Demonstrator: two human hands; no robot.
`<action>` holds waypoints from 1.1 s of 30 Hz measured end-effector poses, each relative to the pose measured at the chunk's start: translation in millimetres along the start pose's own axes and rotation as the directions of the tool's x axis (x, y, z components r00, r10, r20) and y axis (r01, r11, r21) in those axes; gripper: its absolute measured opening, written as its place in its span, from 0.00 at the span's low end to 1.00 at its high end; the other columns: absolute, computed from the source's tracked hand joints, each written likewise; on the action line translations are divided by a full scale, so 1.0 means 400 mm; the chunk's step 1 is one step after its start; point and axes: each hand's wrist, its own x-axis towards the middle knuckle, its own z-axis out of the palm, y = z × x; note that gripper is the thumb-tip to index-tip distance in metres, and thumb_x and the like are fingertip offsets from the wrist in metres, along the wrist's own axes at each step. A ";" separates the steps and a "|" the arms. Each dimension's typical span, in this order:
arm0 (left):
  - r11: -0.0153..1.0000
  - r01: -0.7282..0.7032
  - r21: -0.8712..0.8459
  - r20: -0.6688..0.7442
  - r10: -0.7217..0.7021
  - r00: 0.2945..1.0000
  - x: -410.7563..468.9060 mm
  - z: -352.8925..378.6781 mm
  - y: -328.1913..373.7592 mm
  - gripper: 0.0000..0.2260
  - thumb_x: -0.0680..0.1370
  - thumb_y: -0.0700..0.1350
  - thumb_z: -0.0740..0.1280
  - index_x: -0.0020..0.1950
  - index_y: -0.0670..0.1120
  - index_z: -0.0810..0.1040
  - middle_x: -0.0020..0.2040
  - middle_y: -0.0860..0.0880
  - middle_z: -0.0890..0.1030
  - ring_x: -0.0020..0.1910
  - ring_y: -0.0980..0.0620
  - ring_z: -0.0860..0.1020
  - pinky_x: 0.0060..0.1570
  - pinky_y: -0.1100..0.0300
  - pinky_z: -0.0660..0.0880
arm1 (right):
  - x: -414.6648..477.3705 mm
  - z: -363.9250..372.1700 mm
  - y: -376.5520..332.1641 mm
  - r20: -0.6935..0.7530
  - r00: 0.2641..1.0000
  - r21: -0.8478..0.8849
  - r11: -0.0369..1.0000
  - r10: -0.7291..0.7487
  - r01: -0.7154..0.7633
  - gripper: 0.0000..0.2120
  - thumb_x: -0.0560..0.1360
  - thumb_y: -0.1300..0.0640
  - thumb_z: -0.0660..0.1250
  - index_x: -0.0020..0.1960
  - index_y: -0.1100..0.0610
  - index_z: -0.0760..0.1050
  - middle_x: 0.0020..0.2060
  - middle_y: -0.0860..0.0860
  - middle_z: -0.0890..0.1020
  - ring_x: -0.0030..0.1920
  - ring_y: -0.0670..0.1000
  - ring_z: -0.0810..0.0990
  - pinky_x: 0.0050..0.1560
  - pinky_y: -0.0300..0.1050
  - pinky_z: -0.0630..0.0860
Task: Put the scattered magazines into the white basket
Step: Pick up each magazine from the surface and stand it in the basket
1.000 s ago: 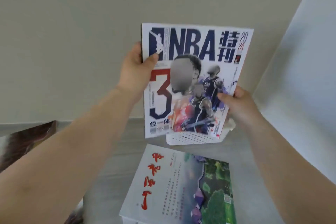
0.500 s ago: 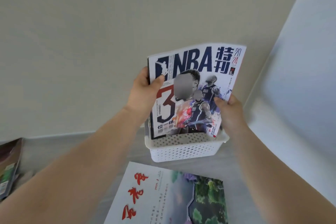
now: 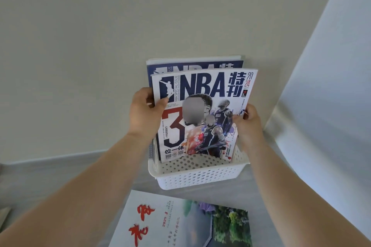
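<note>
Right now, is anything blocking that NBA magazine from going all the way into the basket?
Nothing visible. The magazine already stands in the basket, in front of another magazine, held by left hand and right hand.

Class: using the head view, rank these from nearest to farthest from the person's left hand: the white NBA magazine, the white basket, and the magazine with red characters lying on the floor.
From the left hand:
1. White NBA magazine: held by its left edge, touching the hand.
2. White basket: just below and right of the hand.
3. Magazine with red characters: flat on the floor, in front of the basket, nearest the camera.
</note>
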 end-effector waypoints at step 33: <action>0.858 0.009 0.514 0.237 -0.152 0.960 -0.075 -0.091 -0.145 0.27 0.75 0.50 0.63 0.71 0.50 0.57 0.69 0.48 0.67 0.65 0.48 0.70 0.60 0.51 0.68 | -0.163 -0.020 0.062 0.101 0.962 -0.294 0.917 -0.252 0.271 0.31 0.74 0.65 0.61 0.72 0.54 0.52 0.72 0.51 0.60 0.70 0.49 0.61 0.71 0.50 0.61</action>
